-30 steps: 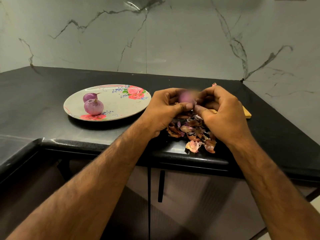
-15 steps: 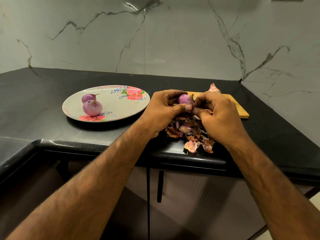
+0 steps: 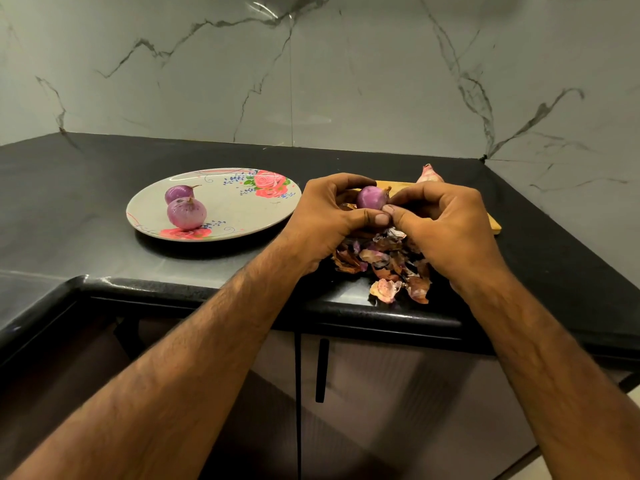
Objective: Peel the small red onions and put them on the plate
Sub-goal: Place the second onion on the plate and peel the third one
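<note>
Two bare arms reach in over the front edge of the black counter (image 3: 104, 161) in the head view. The left grip (image 3: 325, 220) is curled round the held onion (image 3: 371, 198), a small purple one with most of its skin off. Its thumb lies under the onion. The right grip (image 3: 446, 226) is curled too. It pinches the same onion at its right side, where a little brown bit of skin sticks up. The two thumbs touch below the onion. The held onion is up in the air above the peel pile (image 3: 384, 265), not on the plate.

The plate (image 3: 242, 216) sits on the counter to the left, near the left grip but not touching it. It is pale, with pink roses, green leaves and tiny blue dots painted on it. Two peeled onions lie on its left part, touching: the front onion (image 3: 187, 213) and the back onion (image 3: 178, 194).

Brown and pink skins make up the peel pile by the counter's front edge. The hands hide part of it. Behind the hands lies a wooden board (image 3: 495, 225), mostly hidden. An unpeeled onion (image 3: 429, 174) peeks up at its far side. A marble wall (image 3: 346, 81) with dark lines stands behind. A dark cupboard handle (image 3: 321, 370) hangs below.
</note>
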